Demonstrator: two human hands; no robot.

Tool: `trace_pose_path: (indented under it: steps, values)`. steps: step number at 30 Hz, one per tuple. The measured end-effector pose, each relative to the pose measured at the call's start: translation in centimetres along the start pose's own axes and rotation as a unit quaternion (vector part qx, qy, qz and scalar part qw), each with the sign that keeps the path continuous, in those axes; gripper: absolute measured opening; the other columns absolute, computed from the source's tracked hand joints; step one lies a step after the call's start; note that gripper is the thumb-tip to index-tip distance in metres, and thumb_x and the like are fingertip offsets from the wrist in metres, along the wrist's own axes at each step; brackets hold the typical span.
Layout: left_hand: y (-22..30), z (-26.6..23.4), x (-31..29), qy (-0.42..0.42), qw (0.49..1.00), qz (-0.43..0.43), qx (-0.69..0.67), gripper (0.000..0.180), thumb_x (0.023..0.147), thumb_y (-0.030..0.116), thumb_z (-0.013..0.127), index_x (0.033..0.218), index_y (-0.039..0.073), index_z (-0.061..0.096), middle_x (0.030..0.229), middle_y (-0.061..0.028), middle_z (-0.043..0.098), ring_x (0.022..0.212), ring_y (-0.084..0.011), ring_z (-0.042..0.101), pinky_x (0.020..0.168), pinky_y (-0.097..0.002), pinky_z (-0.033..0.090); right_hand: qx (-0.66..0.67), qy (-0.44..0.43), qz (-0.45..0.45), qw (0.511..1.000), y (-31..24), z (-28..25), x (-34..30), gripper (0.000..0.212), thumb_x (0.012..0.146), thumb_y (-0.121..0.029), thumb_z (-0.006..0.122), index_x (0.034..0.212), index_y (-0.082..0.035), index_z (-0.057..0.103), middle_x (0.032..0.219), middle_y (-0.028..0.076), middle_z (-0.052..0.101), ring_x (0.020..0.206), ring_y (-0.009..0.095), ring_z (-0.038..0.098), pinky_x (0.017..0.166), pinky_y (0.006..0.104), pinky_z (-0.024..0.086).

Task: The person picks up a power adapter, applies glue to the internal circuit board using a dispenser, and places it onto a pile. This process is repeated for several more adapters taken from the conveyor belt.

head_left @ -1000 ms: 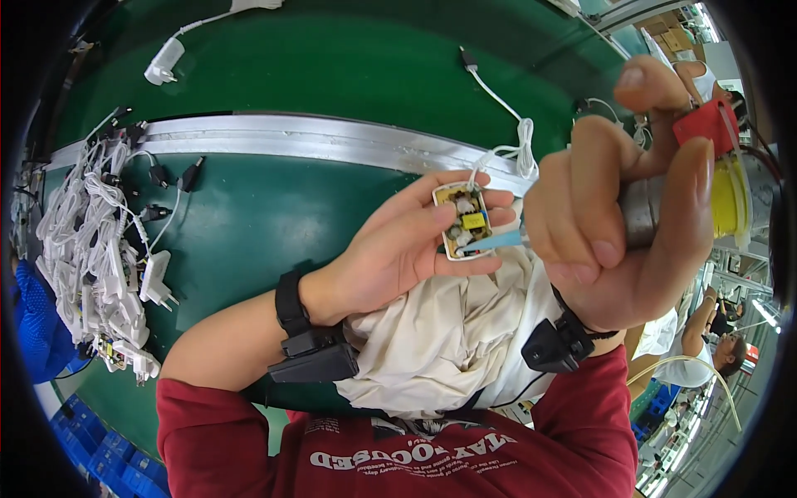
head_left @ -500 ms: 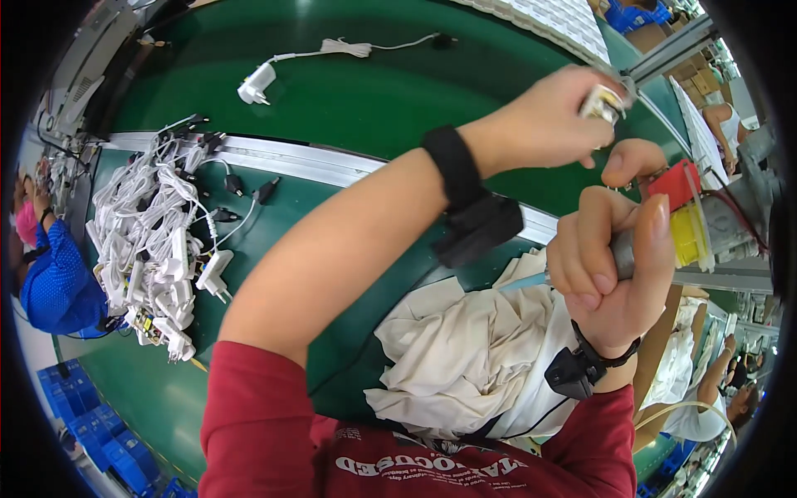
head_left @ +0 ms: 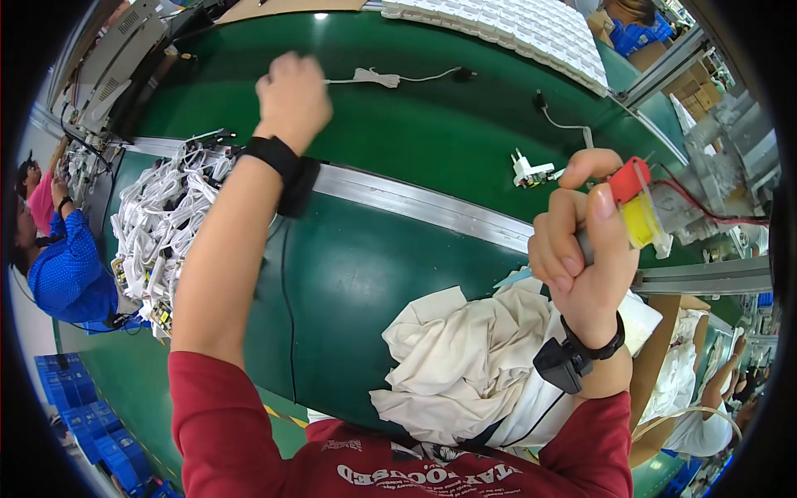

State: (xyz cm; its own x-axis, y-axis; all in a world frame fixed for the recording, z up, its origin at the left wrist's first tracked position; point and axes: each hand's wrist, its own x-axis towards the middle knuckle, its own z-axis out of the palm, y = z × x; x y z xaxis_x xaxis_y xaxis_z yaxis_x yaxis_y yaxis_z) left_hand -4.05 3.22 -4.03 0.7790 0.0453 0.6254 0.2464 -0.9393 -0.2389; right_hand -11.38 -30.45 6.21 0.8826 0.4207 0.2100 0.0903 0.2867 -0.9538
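Observation:
My left hand (head_left: 295, 95) is smeared by motion over the green belt, at the plug end of a white cable (head_left: 374, 78) tied in a bundle. It hides that cable's adapter, and its grip does not show clearly. My right hand (head_left: 577, 236) has its fingers curled round a grey rounded handle (head_left: 586, 248), mostly hidden. Its thumb and index finger appear beside a red block (head_left: 628, 180) and a yellow block (head_left: 641, 220) with wires. Left of this hand lies a white plug adapter (head_left: 528, 170) with its circuit board exposed and a cable trailing behind.
A tangled heap of white adapters and cables (head_left: 162, 207) lies at the left. Cream cloth (head_left: 465, 353) is bunched in front of me. A metal rail (head_left: 415, 205) crosses the bench. White trays (head_left: 506, 37) line the far side. A person in blue (head_left: 66, 266) sits at left.
My left hand has moved from the right side to the far left cable, leaving the adapter with the exposed board on the belt. My right hand keeps its grip, slightly shifted. The view has turned a little.

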Motion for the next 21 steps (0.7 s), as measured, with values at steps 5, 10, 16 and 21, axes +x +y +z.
trace_pose_path:
  steps: [5, 10, 16, 21]
  values:
    - [-2.3, -0.5, 0.2, -0.265, 0.947, -0.135, -0.122, 0.032, 0.079, 0.018, 0.062, 0.101, -0.002, 0.052, 0.086, -0.0103, 0.057, 0.079, -0.0253, 0.06, 0.066, -0.0314, 0.05, 0.06, -0.013, -0.001, 0.998, -0.3, 0.2, 0.0, 0.024, 0.095, -0.026, 0.048, 0.101, -0.003, 0.045, 0.05, -0.002, 0.034, 0.037, 0.004, 0.028, 0.036, 0.0209, 0.024]
    - [7.0, -7.4, -1.3, -0.345, 0.539, -0.317, -0.7, 0.038, 0.084, 0.028, 0.063, 0.105, 0.0, 0.05, 0.083, -0.0022, 0.055, 0.073, -0.0099, 0.054, 0.06, -0.0257, 0.047, -0.024, 0.041, -0.009, 0.999, -0.7, -0.6, 0.4, 0.028, 0.097, -0.034, 0.042, 0.1, -0.007, 0.044, 0.047, -0.005, 0.029, 0.035, 0.003, 0.025, 0.033, 0.0206, 0.021]
    - [15.7, -13.4, -9.6, -0.395, 0.282, -0.329, -0.81, 0.026, 0.094, 0.021, 0.05, 0.114, 0.006, 0.046, 0.1, -0.0088, 0.059, 0.069, -0.006, 0.053, 0.049, -0.0178, 0.041, -0.038, 0.065, -0.005, 0.997, -0.7, -1.1, 1.3, 0.029, 0.096, -0.035, 0.043, 0.102, -0.007, 0.045, 0.047, -0.005, 0.029, 0.035, 0.003, 0.025, 0.035, 0.0207, 0.021]
    - [17.4, -13.0, -11.7, -0.477, 0.106, -0.179, -0.854, 0.031, 0.095, 0.015, 0.049, 0.123, 0.009, 0.037, 0.114, -0.0101, 0.059, 0.09, -0.0097, 0.058, 0.062, -0.0213, 0.05, -0.066, 0.088, -0.019, 0.994, -0.2, -1.5, 1.7, 0.028, 0.096, -0.035, 0.042, 0.1, -0.007, 0.046, 0.047, -0.005, 0.029, 0.035, 0.003, 0.024, 0.034, 0.0208, 0.02]
